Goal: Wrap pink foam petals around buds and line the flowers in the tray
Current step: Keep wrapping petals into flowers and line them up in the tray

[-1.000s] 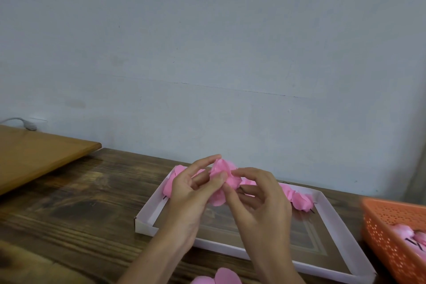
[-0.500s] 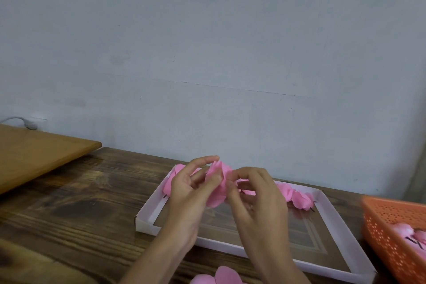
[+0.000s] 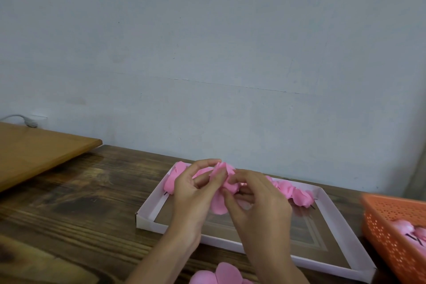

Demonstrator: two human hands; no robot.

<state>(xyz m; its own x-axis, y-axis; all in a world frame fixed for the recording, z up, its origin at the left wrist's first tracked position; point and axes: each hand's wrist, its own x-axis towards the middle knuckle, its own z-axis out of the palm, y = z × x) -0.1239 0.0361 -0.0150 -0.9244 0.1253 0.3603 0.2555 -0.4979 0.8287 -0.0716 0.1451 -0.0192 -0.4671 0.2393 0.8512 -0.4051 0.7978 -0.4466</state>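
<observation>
"Fingers [image 3: 205,163] first: what have they got?"

"Both sets are curled. The left hand [image 3: 191,196] and right hand [image 3: 258,200] pinch one pink foam flower [image 3: 217,204] between their fingertips, held up over the white tray [image 3: 147,219], with one petal hanging down."

"And the other flowers?"

"A row of flowers [image 3: 297,193] lies along the tray's far edge, partly hidden behind the hands."

"Anything else on the table [image 3: 92,203]?"

"Loose petals [image 3: 221,274] at its near edge. An orange basket [image 3: 391,233] at its right edge holds pale pink buds [image 3: 405,226]."
</observation>
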